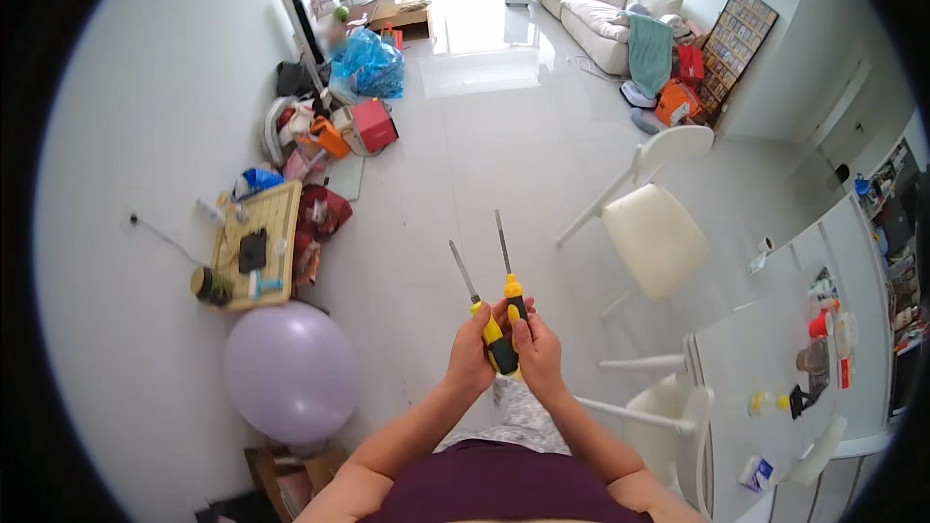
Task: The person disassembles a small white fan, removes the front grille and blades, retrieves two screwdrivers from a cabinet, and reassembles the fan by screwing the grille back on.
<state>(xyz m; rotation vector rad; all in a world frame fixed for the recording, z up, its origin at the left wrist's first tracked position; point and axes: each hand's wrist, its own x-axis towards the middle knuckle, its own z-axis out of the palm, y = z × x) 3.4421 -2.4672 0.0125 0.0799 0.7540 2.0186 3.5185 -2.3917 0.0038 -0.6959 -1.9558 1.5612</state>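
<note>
Two screwdrivers with yellow and black handles are held side by side in front of me, their metal shafts pointing up and away. My left hand (472, 353) is closed around the handle of the left screwdriver (495, 339), whose shaft leans left. In my right hand (539, 353) is the right screwdriver (513, 289), gripped by its handle with the thumb along it. Both hands are close together at the middle of the view, over the floor. The tips touch nothing. Part of each handle is hidden by the fingers.
A purple balloon (291, 373) and a small yellow table (279, 271) stand at the left, with bags (368, 126) beyond. To the right are a cream chair (654, 237), another chair (659, 416) and a white table (746, 358). A sofa (593, 19) is at the far right.
</note>
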